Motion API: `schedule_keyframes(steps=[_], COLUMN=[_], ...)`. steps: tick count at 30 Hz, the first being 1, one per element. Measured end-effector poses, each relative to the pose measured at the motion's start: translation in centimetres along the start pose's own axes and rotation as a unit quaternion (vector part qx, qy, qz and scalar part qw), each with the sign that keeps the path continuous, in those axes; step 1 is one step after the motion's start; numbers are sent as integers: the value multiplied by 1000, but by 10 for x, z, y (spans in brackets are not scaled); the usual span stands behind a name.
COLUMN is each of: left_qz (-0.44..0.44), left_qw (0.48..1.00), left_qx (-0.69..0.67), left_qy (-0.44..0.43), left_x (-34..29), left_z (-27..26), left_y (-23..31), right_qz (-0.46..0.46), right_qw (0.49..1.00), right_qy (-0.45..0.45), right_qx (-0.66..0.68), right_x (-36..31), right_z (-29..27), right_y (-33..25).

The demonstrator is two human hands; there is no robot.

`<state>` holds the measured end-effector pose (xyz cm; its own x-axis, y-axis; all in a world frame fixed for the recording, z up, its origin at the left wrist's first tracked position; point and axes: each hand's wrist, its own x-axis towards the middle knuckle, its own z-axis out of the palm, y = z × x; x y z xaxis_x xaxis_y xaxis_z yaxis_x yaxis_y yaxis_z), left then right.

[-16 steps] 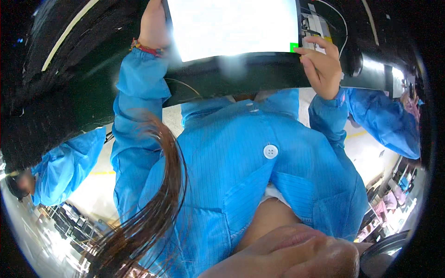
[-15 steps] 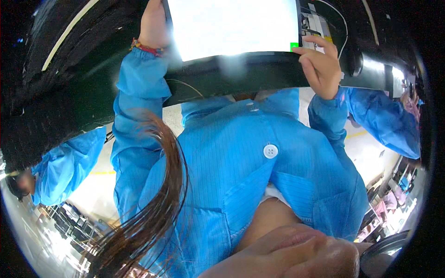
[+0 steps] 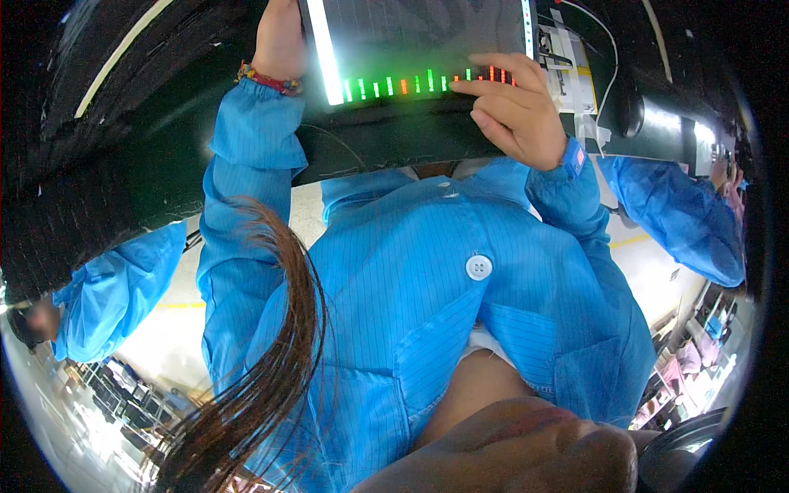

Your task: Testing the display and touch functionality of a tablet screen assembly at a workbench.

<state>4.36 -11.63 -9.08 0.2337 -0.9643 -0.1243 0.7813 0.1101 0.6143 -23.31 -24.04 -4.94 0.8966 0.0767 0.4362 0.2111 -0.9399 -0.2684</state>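
Observation:
A flat display panel point(image 3: 419, 49) is tilted up on the dark green bench at the top of the view. Its screen is dark, with a row of green and red bars along the lower edge and a bright white strip down the left side. My left hand point(image 3: 279, 41) grips the panel's left edge; its fingertips are hidden. My right hand point(image 3: 522, 115) is at the lower right of the screen, holding nothing. Its index finger points left and meets the row of bars, the other fingers and thumb apart.
A white cable point(image 3: 610, 49) and taped white parts point(image 3: 571, 66) lie right of the panel. A dark rounded object point(image 3: 633, 113) sits farther right. Other people's blue sleeves point(image 3: 674, 214) show at the right and left point(image 3: 123, 287). The bench's front edge point(image 3: 378, 168) runs before me.
The screen has gone from bright white with a small green square to dark with coloured bars. My right hand has moved left along the lower edge. My left hand stays at the panel's side.

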Motion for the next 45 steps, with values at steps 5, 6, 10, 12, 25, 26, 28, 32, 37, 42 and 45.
schedule_keyframes(steps=[5, 6, 10, 12, 25, 26, 28, 32, 37, 42, 45], left_qz=[4, -3, 64, 65, 50, 45, 39, 61, 51, 32, 37], left_qw=[1000, 1000, 976, 957, 955, 955, 963, 960, 953, 945, 944], left_qx=[8, -17, 130, 186, 132, 140, 115, 129, 126, 113, 148], left_qy=[17, -10, 161, 212, 260, 257, 242, 239, 269, 304, 293], left_x=[4, 2, 10, 5, 2, 1, 0, -1, 0, 3, -1], left_z=[3, 1, -20, -9, -2, -3, -1, 7, 0, 35, 29], left_y=[-3, -3, -8, -6, 15, 16, 16, 13, 15, 8, 11], right_qz=[3, 5, 66, 168, 264, 254, 281, 266, 234, 263, 263], right_qw=[999, 999, 996, 979, 958, 961, 955, 963, 966, 957, 945], right_qy=[-23, -21, 46, 112, -112, -106, -88, -49, -104, -39, -25], right_qx=[-22, -25, -28, 23, -33, -39, -44, -8, 38, 117, 194], right_x=[4, 4, -2, -4, 14, 10, 4, 1, -10, -9, -4], right_z=[6, 4, -22, -31, -19, -16, -13, -23, -28, -34, -39], right_y=[0, 2, 30, 64, 160, 162, 161, 151, 165, 157, 151])
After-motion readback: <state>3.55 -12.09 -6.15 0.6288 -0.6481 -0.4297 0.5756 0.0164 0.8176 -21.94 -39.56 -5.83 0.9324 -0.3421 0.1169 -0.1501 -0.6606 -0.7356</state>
